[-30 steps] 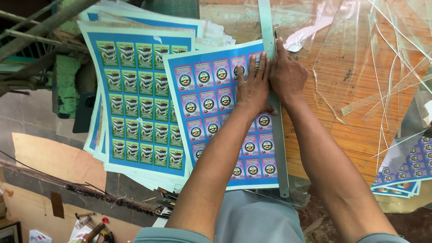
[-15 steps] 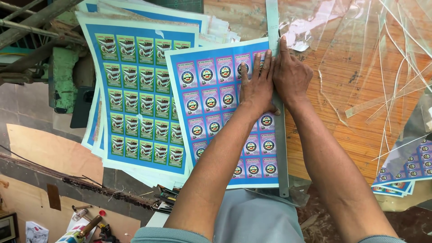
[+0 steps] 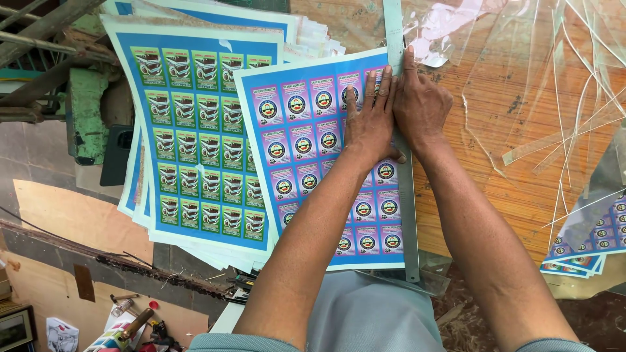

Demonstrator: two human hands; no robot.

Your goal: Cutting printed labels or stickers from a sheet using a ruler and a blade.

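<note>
My left hand point(image 3: 370, 124) lies flat, fingers together, on a blue printed sheet point(image 3: 303, 140) covered with rows of pink round-emblem labels. Its right edge sits against a long grey metal strip point(image 3: 408, 215) that runs up the wooden table point(image 3: 502, 169). My right hand point(image 3: 422, 107) presses palm down on that strip, right beside the left hand, fingertips pointing up the strip. Neither hand grips anything.
To the left lies a stack of blue sheets with green labels point(image 3: 202, 143), overhanging the table. Clear plastic film and thin offcut strips point(image 3: 561, 85) litter the right side. More pink-label sheets point(image 3: 590, 244) lie at the far right. Green machine parts point(image 3: 88, 117) and floor clutter sit lower left.
Both hands stay pressed on the sheet and strip, nearly still. The view has shifted slightly; the sheet appears unmoved.
</note>
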